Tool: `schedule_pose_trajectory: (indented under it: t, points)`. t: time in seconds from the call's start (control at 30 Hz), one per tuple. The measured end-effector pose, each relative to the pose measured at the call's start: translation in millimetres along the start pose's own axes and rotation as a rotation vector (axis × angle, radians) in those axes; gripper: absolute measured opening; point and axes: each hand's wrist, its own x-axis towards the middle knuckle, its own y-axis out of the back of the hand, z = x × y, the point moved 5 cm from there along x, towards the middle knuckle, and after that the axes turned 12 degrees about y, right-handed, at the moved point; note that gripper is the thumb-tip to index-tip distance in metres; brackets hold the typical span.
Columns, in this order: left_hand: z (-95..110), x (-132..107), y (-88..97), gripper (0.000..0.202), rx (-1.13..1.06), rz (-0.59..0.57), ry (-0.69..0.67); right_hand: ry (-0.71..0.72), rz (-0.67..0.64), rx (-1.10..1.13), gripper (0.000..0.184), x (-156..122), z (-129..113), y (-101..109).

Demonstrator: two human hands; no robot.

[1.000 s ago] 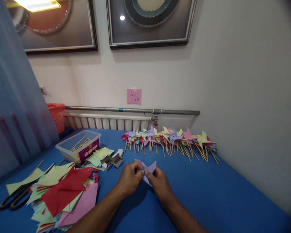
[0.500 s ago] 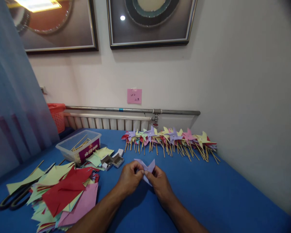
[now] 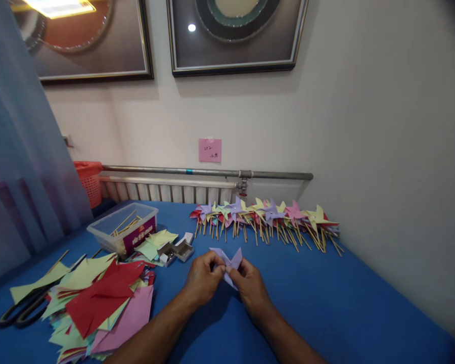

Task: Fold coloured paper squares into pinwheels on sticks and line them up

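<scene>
Between my two hands is a purple paper pinwheel [image 3: 235, 260], its points folded toward the middle. My left hand [image 3: 203, 277] pinches it from the left, and my right hand [image 3: 250, 287] from the right, with both thumbs meeting at its centre. Whether a pin sits under the thumbs is hidden. Beyond my hands lies a row of finished paper pinwheels [image 3: 273, 212] on thin wooden sticks. Small grey boxes [image 3: 183, 249] stand open just left of the hands, one with shiny bits inside.
At the left are a pile of cut coloured paper [image 3: 102, 303], black-handled scissors [image 3: 30, 306] and a clear plastic tub [image 3: 102, 230] with wooden sticks. A red basket [image 3: 91, 184] and a radiator [image 3: 167, 192] stand behind the blue table [image 3: 326, 303].
</scene>
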Motion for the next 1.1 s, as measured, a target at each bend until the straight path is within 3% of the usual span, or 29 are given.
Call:
schedule_pose_trajectory:
  t: [0.37, 0.7, 1.1]
  points:
    - [2.1, -0.4, -0.7, 0.007, 0.03, 0.027, -0.015, 0.011, -0.009, 0.012, 0.037, 0.4, 3.7, 0.1]
    - [7.0, -4.9, -0.3, 0.006, 0.001, 0.032, -0.03, 0.026, -0.003, -0.014, 0.047, 0.4, -2.4, -1.4]
    - [7.4, -5.4, -0.4, 0.007, 0.027, 0.047, -0.019, 0.019, 0.01, -0.04, 0.039, -0.1, -1.0, -0.6]
